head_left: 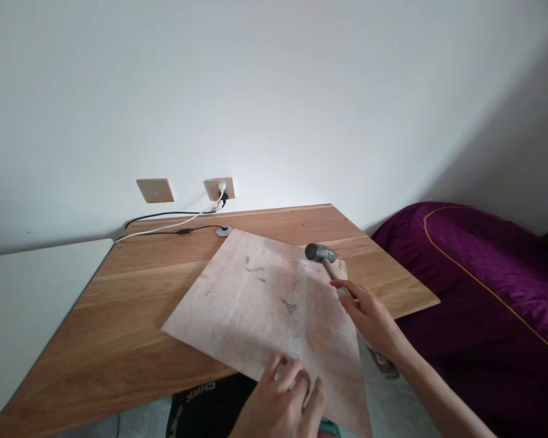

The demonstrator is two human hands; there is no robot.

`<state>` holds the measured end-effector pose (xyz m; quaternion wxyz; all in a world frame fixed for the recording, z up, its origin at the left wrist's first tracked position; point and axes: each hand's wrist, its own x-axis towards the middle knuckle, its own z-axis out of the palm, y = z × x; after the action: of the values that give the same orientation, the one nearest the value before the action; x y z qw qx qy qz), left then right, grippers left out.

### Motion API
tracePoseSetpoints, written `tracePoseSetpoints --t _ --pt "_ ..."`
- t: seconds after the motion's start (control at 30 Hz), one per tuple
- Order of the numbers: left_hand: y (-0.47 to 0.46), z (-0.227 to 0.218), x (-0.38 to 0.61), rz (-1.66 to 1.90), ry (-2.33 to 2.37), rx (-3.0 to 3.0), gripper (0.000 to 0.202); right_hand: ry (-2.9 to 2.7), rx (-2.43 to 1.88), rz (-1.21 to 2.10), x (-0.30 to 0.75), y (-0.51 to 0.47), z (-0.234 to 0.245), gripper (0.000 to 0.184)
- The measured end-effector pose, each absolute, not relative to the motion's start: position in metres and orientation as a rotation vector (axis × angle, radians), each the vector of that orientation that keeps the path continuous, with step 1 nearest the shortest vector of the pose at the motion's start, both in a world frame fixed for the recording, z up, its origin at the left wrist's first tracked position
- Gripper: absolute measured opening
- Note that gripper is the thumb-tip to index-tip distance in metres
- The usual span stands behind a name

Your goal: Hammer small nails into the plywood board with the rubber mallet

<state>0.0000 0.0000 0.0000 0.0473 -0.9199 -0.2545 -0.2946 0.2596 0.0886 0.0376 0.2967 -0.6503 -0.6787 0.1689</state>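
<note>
Gripping hammer [325,258] in right hand [368,316], left hand [285,398] pressing plywood board [265,304]

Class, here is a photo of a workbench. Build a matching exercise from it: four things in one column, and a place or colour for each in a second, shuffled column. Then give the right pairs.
Things:
1. hammer
2. thin board
3. white cable
4. blanket

Places, colours or states:
A. purple, to the right of the table
B. plugged into the wall socket
C. gripped by its wooden handle in the right hand
D. lying flat on the table, jutting over its near edge, with the left hand on it

Pairs: 1-C, 2-D, 3-B, 4-A
</note>
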Motion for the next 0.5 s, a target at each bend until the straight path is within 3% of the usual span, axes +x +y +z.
tracePoseSetpoints --t 0.1,0.27,0.5 --pt "0.008 0.019 0.009 -0.805 -0.832 -2.977 0.061 -1.763 -1.742 0.457 0.253 0.09 0.031 0.043" --pt "0.041 0.046 -0.019 -0.741 -1.081 -3.141 0.047 -1.792 -1.737 0.41 0.244 0.085 0.021 0.046" --pt "0.095 0.016 -0.102 -0.471 -1.528 -2.685 0.068 -1.972 -1.731 0.289 0.234 0.068 0.013 0.043"
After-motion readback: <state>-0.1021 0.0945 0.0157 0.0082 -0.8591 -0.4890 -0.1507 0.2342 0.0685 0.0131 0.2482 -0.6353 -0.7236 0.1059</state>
